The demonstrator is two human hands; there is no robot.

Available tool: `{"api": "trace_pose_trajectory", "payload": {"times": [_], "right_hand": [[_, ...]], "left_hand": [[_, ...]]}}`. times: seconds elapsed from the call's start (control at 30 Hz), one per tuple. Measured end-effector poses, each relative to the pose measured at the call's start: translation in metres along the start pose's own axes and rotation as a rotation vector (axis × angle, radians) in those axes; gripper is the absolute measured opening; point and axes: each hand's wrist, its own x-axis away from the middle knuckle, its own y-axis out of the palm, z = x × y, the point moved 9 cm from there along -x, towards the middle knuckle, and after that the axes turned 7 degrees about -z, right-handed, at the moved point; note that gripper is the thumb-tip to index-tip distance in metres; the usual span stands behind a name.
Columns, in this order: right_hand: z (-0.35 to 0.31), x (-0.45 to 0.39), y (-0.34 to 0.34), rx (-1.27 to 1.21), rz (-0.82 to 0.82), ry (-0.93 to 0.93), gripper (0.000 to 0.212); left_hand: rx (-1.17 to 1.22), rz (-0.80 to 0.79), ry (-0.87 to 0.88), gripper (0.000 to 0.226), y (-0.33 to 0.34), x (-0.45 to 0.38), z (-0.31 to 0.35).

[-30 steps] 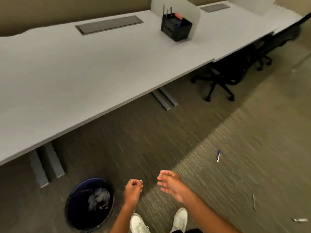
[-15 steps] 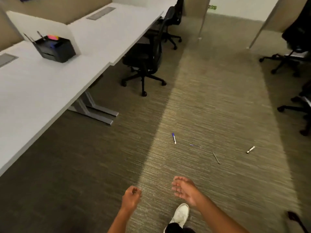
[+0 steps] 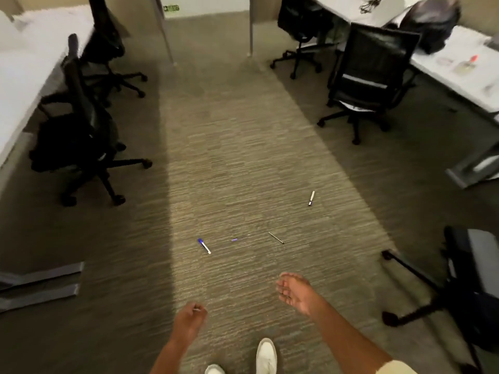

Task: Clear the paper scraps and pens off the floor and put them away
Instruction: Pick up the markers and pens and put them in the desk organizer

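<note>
left hand [image 3: 189, 321] curled closed, contents unclear | right hand [image 3: 294, 292] open, empty | blue-capped white pen [image 3: 204, 245], thin purple pen [image 3: 239, 238], slim grey pen [image 3: 276, 237], white dark-tipped marker [image 3: 311, 198] on striped beige carpet [image 3: 243, 163], frame centre

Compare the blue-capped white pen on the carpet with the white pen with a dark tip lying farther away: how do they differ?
The blue-capped white pen lies nearer the person, ahead of the left hand; the white pen with a dark tip lies farther off, to the right. The first carries a bright blue end pointing away from the person; the second has a dark end pointing toward them. The first slants up-left, the second stands almost upright in the view. Both rest flat on the pale carpet strip, untouched.
</note>
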Motion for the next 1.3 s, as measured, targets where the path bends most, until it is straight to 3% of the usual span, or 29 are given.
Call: {"api": "trace_pose_trajectory", "payload": {"times": [0.23, 0.33, 0.43, 0.57, 0.7, 0.97, 1.2, 1.3], "right_hand": [[-0.053, -0.039, -0.041, -0.036, 0.103, -0.010, 0.021], [-0.082, -0.060, -0.036, -0.019, 0.075, 0.006, 0.011], [-0.120, -0.087, -0.029, 0.092, 0.072, -0.004, 0.028], [-0.172, -0.114, -0.022, 0.127, 0.177, -0.038, 0.013], [-0.226, -0.136, -0.012, 0.263, 0.253, -0.091, 0.020], [-0.309, -0.194, -0.015, 0.666, 0.369, -0.188, 0.019], [-0.370, -0.242, -0.023, 0.856, 0.242, -0.146, 0.017], [-0.393, -0.269, -0.029, 0.874, 0.182, -0.150, 0.010]], "left_hand": [[-0.158, -0.097, 0.038, 0.016, 0.031, -0.075, 0.075], [-0.165, -0.134, 0.067, 0.015, 0.037, -0.107, 0.111], [-0.175, -0.138, 0.091, 0.009, 0.034, -0.146, 0.148], [-0.165, -0.137, 0.106, 0.009, 0.020, -0.198, 0.187], [-0.166, -0.147, 0.127, 0.003, 0.010, -0.241, 0.215], [-0.202, -0.104, 0.034, 0.029, 0.002, -0.309, 0.247], [-0.313, -0.083, 0.014, 0.021, 0.027, -0.364, 0.305], [-0.326, -0.080, 0.042, 0.032, 0.049, -0.386, 0.330]]}}
